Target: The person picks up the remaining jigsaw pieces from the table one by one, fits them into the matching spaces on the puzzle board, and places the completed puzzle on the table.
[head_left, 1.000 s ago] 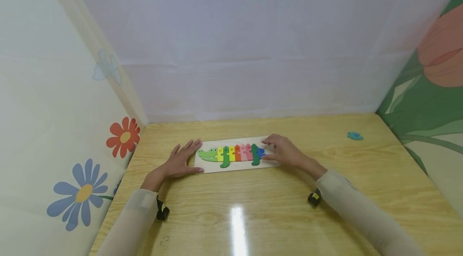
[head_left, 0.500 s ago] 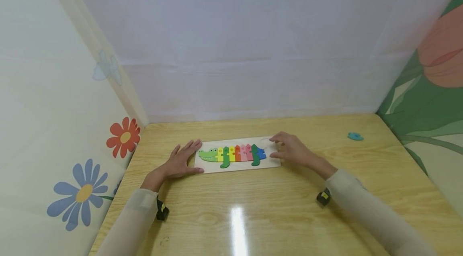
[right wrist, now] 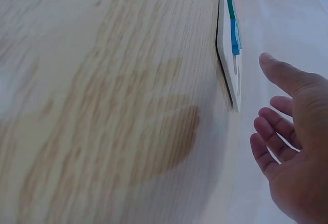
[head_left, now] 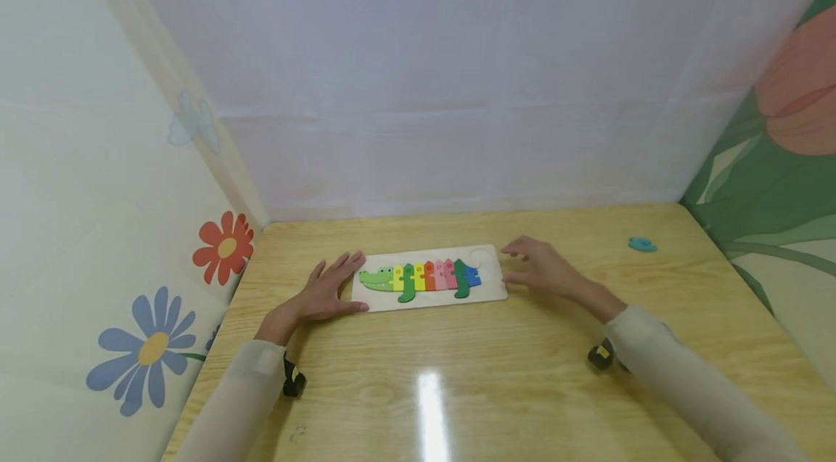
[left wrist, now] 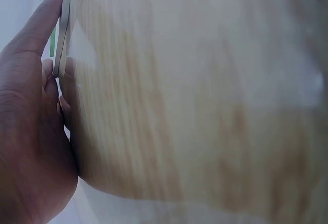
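Note:
A pale wooden puzzle board (head_left: pixel 385 302) lies flat on the table, bearing a crocodile made of coloured pieces: a light green head (head_left: pixel 376 279), yellow, green, orange and pink body parts, and a blue piece (head_left: pixel 472 276) at the right. A curved recess (head_left: pixel 482 257) shows bare wood at its upper right. My left hand (head_left: pixel 323 294) rests at the board's left end, fingers spread, thumb and fingertips at its corners. Just off the right end is my right hand (head_left: pixel 541 270), holding nothing, fingers loosely bent and apart in the right wrist view.
A small teal piece (head_left: pixel 643 244) lies by itself at the table's back right. White cloth (head_left: pixel 457 85) rises behind the wooden table (head_left: pixel 366 382), and flower-printed panels (head_left: pixel 155 347) stand at both sides.
My right hand has drawn back rightward from the blue piece, past the board's right edge, uncovering that end. My left hand and the board stay put.

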{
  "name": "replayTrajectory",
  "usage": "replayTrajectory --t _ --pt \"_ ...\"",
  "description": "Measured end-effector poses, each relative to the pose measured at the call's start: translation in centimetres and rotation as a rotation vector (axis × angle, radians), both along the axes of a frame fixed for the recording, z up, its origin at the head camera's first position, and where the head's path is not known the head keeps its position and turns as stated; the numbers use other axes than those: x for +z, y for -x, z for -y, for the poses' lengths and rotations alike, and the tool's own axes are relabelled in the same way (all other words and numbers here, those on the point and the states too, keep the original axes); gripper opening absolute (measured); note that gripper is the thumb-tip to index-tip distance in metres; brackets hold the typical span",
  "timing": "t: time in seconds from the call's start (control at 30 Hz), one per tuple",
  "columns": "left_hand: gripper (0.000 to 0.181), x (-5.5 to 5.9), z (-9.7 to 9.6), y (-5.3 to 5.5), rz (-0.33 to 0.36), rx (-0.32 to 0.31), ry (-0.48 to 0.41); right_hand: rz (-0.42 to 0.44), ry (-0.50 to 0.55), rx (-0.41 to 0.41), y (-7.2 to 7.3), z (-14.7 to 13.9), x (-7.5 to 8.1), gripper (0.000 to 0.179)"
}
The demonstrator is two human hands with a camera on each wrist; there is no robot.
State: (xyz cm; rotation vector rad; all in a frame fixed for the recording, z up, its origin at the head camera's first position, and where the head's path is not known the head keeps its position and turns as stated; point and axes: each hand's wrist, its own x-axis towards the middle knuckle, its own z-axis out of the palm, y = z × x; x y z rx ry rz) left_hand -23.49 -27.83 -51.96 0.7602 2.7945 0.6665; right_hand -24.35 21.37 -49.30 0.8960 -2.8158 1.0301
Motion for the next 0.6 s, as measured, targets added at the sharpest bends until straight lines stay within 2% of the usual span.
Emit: replayTrajectory --t 0.6 --pt "0.104 0.0 0.0 0.0 -0.002 0.002 0.006 -0.028 -0.050 -0.024 -0.2 -3.5 0.4 0.054"
